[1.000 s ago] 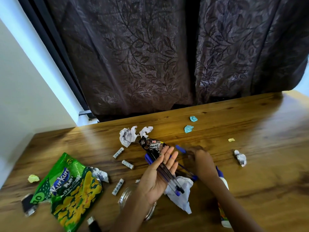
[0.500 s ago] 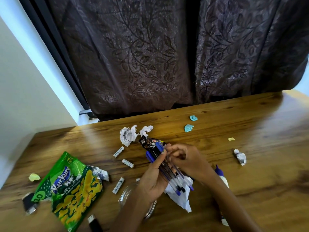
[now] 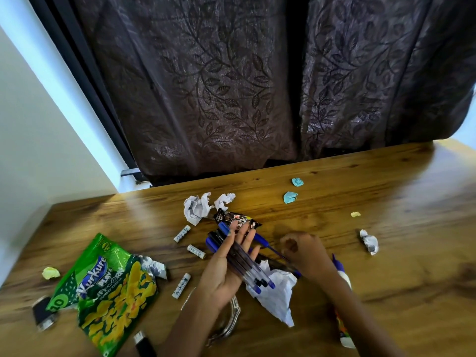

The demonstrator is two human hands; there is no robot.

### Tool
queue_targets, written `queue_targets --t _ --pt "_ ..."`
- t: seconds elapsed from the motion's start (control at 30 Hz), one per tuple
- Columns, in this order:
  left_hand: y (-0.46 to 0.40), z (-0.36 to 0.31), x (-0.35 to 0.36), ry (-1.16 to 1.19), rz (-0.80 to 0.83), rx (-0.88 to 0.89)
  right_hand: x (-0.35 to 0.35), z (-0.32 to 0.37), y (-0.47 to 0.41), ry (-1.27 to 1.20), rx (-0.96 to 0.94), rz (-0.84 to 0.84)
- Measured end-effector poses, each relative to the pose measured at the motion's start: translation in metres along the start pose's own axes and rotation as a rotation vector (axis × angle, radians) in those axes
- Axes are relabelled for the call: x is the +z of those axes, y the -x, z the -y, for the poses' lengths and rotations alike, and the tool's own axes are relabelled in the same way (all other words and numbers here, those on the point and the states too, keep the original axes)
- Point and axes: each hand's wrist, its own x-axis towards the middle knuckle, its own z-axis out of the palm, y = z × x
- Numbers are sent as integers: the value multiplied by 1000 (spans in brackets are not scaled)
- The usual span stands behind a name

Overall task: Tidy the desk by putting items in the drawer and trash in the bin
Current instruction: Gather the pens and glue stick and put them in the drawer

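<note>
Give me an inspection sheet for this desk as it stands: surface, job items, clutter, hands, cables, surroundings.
Surface: wooden desk, glossy, littered.
Job's things: bundle of pens lying across the open left hand; one more blue pen on the desk by the right hand; three batteries loose on the desk.
Clutter: green snack bag, dark biscuit wrapper, white paper balls, blue scraps, yellow scraps.
Hands: left palm up, fingers open under the pens; right curled at the loose pen, grip hidden.
Cables: nothing seen.
Surroundings: dark leaf-patterned curtain, white wall. Drawer and bin not in view.
</note>
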Motion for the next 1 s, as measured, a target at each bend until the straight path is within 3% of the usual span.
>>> queue_targets --t 0.17,0.3,0.57,0.77,1.0 --pt "4 3 2 2 -16 -3 27 -6 -1 181 -19 25" --pt "5 3 1 -10 -10 -13 22 -7 -4 173 9 30" --pt "2 7 2 -44 -26 -24 -27 34 20 -216 -81 -150" --pt "3 10 8 -115 -22 -16 -18 65 36 -292 -218 -13" --pt "4 6 3 -63 -69 14 -16 55 27 -359 -159 4"
